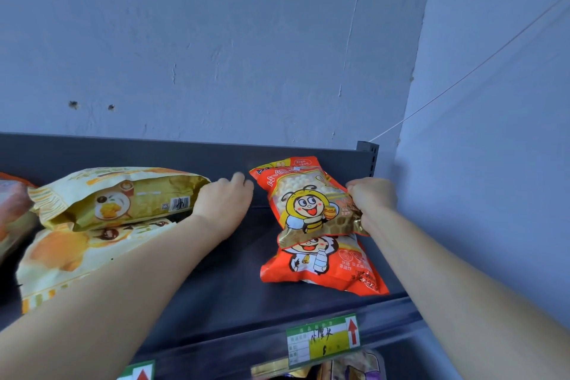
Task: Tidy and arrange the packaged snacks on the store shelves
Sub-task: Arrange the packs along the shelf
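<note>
While the right hand [371, 199] pinches the red bag [303, 194] by its right edge, the bag lies leftward, lengthwise front-to-back; whether the left hand [225, 203] grips anything is unclear.

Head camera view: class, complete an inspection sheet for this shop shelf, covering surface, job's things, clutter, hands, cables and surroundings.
Surface: dark grey shelf, top level.
Job's things: upper yellow bag stacked on lower yellow bag at left; bee bag lying tilted on an orange bag at right.
Clutter: nothing seen.
Hands: left hand against the upper yellow bag's end, grip hidden; right hand pinches the bee bag's edge.
Cables: thin wire running from the shelf post up across the side wall.
Surroundings: blue-grey wall with two small holes; price label on the shelf's front edge.
</note>
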Available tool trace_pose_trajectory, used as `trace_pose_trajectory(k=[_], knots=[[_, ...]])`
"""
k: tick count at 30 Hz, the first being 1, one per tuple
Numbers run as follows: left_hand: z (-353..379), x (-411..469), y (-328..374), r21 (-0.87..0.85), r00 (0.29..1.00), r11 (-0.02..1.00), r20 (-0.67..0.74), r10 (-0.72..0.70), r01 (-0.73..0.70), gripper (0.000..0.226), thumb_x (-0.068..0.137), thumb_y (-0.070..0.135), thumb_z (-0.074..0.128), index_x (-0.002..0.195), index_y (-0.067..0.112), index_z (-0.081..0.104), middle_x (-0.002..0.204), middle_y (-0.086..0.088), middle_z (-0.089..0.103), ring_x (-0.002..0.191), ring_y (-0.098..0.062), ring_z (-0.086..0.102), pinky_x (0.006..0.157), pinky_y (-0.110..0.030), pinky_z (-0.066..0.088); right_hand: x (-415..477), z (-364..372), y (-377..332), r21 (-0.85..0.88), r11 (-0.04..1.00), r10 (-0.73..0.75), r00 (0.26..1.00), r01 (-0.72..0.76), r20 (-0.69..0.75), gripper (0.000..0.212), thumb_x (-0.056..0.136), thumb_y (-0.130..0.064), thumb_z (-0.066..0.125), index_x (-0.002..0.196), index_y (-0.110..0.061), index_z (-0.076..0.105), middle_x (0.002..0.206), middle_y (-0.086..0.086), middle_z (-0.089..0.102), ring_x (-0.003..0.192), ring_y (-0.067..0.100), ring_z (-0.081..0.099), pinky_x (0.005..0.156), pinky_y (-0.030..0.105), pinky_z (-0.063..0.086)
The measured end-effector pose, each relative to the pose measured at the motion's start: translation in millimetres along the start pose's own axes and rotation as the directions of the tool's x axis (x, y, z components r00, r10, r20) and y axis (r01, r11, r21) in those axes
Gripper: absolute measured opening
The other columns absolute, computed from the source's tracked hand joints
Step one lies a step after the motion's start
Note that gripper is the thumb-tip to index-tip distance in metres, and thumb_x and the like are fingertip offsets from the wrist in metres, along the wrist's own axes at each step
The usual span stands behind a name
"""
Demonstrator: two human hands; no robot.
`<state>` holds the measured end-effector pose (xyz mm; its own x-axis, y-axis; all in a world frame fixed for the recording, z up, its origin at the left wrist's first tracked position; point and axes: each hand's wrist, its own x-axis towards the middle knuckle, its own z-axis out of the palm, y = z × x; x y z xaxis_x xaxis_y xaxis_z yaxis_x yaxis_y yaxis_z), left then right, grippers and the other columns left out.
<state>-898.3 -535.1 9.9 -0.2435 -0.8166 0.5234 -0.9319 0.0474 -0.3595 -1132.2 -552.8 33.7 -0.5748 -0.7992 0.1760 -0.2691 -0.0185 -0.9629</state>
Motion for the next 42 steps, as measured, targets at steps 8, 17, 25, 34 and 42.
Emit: trace_pose_trajectory(k=[8, 17, 25, 34, 42], knots=[[-66.0, 10.5, -29.1, -0.865, 0.847, 0.468, -0.106, -0.522, 0.18, 0.016, 0.094, 0.002, 0.041, 0.096, 0.015, 0.051, 0.093, -0.005, 0.061, 0.079, -0.028, 0.057, 0.063, -0.041, 0.049, -9.4, 0.3, 0.3, -0.009, 0.996, -0.093, 0.996, 0.093, 0.006, 0.016, 0.078, -0.006, 0.056, 0.079, 0.001, 0.07, 0.077, 0.017, 0.067, 0.075, 0.033, 0.065, 0.063, 0.033, 0.051], [-83.2, -42.2, -55.6, -0.996, 0.872, -0.093, 0.034, -0.489, -0.013, 0.039, 0.083, -0.022, 0.029, 0.068, 0.012, 0.043, 0.075, -0.005, 0.065, 0.072, -0.017, 0.066, 0.065, -0.039, 0.052, -71.2, 5.7, -14.3, -0.35, 0.672, -0.699, 0.715, 0.653, -0.006, 0.022, 0.093, -0.03, 0.054, 0.088, -0.018, 0.071, 0.094, 0.001, 0.067, 0.095, 0.021, 0.051, 0.072, 0.03, 0.036], [-99.9, -112.9, -82.3, -0.842, 0.893, -0.533, 0.175, -0.414, -0.082, 0.047, 0.074, -0.031, 0.02, 0.058, 0.011, 0.036, 0.064, -0.004, 0.054, 0.065, -0.016, 0.062, 0.057, -0.025, 0.044, -183.6, 15.4, -53.7, 0.158, 0.986, -0.145, 0.689, 0.044, 0.71, 0.049, 0.086, -0.062, 0.051, 0.088, -0.017, 0.069, 0.078, 0.005, 0.07, 0.064, 0.022, 0.062, 0.05, 0.026, 0.043], [-109.9, -202.9, -111.3, -0.776, 0.929, -0.63, 0.213, -0.303, -0.027, 0.055, 0.073, -0.032, 0.029, 0.05, 0.013, 0.051, 0.102, -0.015, 0.069, 0.095, -0.029, 0.067, 0.067, -0.031, 0.054, -265.4, -1.5, -32.9, 0.45, 0.873, -0.244, 0.633, -0.186, 0.735, 0.023, 0.087, 0.007, 0.055, 0.108, 0.003, 0.065, 0.086, 0.01, 0.072, 0.073, 0.016, 0.067, 0.067, 0.024, 0.055], [-128.2, -263.8, -114.2, -0.83, 0.879, -0.55, 0.327, -0.347, 0.092, 0.01, 0.096, 0.012, 0.052, 0.102, 0.009, 0.059, 0.095, -0.009, 0.068, 0.089, -0.021, 0.065, 0.068, -0.033, 0.055, -323.9, -13.4, -29.2, 0.413, 0.91, -0.264, 0.808, 0.029, 0.526, 0.017, 0.083, 0.007, 0.063, 0.082, -0.009, 0.062, 0.081, 0.009, 0.066, 0.087, 0.026, 0.061, 0.089, 0.042, 0.05]])
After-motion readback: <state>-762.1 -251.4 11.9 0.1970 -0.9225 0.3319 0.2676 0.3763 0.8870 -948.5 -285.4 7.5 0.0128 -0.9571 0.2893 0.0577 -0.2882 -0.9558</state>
